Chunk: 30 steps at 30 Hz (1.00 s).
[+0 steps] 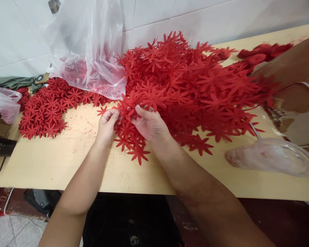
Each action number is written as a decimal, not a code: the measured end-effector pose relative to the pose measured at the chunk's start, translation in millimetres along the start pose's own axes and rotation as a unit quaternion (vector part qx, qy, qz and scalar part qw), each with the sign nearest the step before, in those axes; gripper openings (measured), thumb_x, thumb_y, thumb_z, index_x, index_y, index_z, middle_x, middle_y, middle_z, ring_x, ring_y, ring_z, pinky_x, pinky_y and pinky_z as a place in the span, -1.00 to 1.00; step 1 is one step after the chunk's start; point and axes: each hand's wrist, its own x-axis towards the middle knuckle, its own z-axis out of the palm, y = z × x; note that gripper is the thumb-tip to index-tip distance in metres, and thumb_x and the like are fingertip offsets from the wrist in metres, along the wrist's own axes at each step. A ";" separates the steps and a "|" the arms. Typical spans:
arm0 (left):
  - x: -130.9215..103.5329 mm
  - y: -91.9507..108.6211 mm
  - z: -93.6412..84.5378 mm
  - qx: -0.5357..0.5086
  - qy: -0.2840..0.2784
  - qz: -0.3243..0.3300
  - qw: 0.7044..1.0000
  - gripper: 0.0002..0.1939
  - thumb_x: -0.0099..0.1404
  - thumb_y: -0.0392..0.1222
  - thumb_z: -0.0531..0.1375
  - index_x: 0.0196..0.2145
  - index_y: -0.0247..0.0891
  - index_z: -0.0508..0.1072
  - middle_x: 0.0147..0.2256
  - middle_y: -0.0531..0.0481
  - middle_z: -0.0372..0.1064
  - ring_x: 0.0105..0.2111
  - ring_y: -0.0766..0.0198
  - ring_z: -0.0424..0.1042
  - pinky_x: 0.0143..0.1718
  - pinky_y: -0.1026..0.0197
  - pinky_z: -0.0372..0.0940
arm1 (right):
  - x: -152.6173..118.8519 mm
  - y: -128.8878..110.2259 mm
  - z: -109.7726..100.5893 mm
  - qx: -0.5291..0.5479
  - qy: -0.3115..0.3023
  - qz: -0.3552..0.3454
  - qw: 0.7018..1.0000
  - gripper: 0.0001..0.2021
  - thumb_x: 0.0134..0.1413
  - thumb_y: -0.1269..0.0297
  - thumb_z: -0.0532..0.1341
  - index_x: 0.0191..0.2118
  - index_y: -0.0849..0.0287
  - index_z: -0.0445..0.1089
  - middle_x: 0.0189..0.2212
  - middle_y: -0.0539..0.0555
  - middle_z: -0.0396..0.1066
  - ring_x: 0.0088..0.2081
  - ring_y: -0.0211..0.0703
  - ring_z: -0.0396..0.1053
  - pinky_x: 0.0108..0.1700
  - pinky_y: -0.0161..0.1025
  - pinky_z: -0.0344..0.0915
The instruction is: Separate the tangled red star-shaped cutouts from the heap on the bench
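Note:
My left hand (106,123) is closed in a pinch at the left edge of a red flower-shaped cutout (127,104). From the right, my right hand (150,125) grips the same cutout between thumb and fingers, its fingertips partly hidden by red petals. Beneath both hands, a small cluster of red cutouts (130,139) hangs toward the front of the table. Just behind and to the right rises a large loose heap of bright red flower cutouts (175,82), which my right hand touches.
Darker red cutouts (47,109) lie stacked at the left. A clear plastic bag (92,61) stands against the tiled wall. At the right are a plastic cup (270,156) on its side and a cardboard box (293,99). Red scraps dot the wooden table (79,144).

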 end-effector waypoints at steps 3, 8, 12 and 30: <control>1.5 3.3 -2.6 -0.024 0.038 -0.026 0.999 -0.79 0.13 -0.11 0.22 -0.48 -0.22 0.25 -0.55 0.16 0.28 -0.55 0.47 0.31 -0.46 0.36 0.27 | 4.2 -5.7 -3.9 0.021 0.025 0.009 0.999 -0.80 -0.27 0.43 0.36 -0.51 0.11 0.30 -0.53 -0.17 0.43 -0.37 -0.35 0.43 -0.21 -0.30 0.38; 4.2 2.1 -3.3 -0.010 0.055 -0.037 0.998 -0.83 0.11 -0.25 0.23 -0.34 -0.22 0.30 -0.53 0.16 0.37 -0.57 0.46 0.35 -0.50 0.37 0.24 | 6.2 -8.1 -5.2 0.019 0.025 0.029 0.999 -0.76 -0.32 0.40 0.39 -0.53 0.13 0.29 -0.57 -0.17 0.42 -0.41 -0.35 0.43 -0.23 -0.30 0.40; 4.5 -3.0 -3.2 -0.012 0.033 -0.004 0.999 -0.78 0.04 -0.23 0.30 -0.33 -0.24 0.38 -0.46 0.12 0.42 -0.52 0.47 0.36 -0.41 0.36 0.27 | 2.3 -3.4 -2.4 -0.007 -0.005 -0.014 1.000 -0.70 -0.43 0.37 0.45 -0.53 0.13 0.31 -0.56 -0.20 0.41 -0.44 -0.38 0.39 -0.28 -0.31 0.39; 9.0 -1.4 -8.6 -0.007 0.052 0.032 0.998 -0.71 -0.06 -0.20 0.37 -0.34 -0.25 0.44 -0.49 0.10 0.43 -0.49 0.44 0.39 -0.35 0.32 0.31 | 10.4 -4.0 -11.6 -0.235 0.020 -0.166 0.957 -0.76 -0.26 0.23 0.37 -0.44 0.11 0.31 -0.47 -0.08 0.36 -0.36 -0.30 0.36 -0.22 -0.24 0.37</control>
